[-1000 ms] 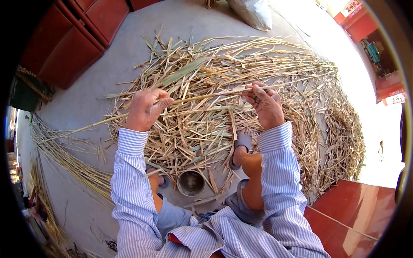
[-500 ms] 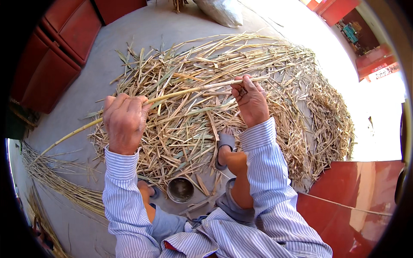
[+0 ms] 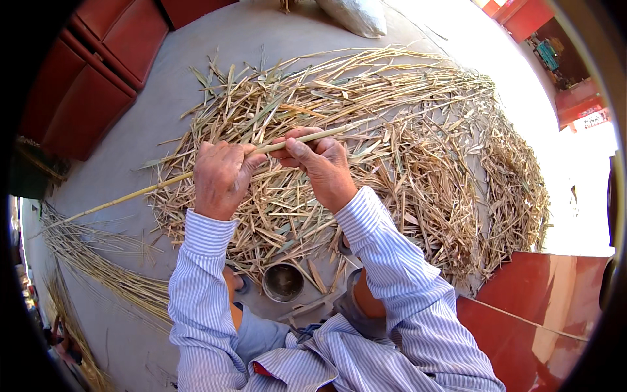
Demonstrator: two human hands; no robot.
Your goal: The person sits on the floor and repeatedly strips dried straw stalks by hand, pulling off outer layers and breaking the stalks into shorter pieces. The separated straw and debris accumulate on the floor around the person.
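A long, pale yellow reed stalk (image 3: 140, 191) slants across the view, its far-right end over the pile and its other end low at the left. My left hand (image 3: 223, 178) is wrapped round it near the middle. Close to the right of that, my right hand (image 3: 320, 162) grips the same stalk between thumb and fingers. Beneath both hands spreads a wide heap of dry leaves and stripped husks (image 3: 418, 189), with longer stalks lying along its far edge.
Left of me lies a bundle of thin stalks (image 3: 124, 271) on the grey floor. A metal bowl (image 3: 283, 282) stands between my feet. Red padded seats (image 3: 85, 98) are at the upper left, a pale sack (image 3: 356, 14) at the top, a red panel (image 3: 522, 307) at the lower right.
My right hand has slid left along the stalk, nearer to my left hand, and now wraps it more closely. My left hand appears farther right. The whole view has shifted slightly.
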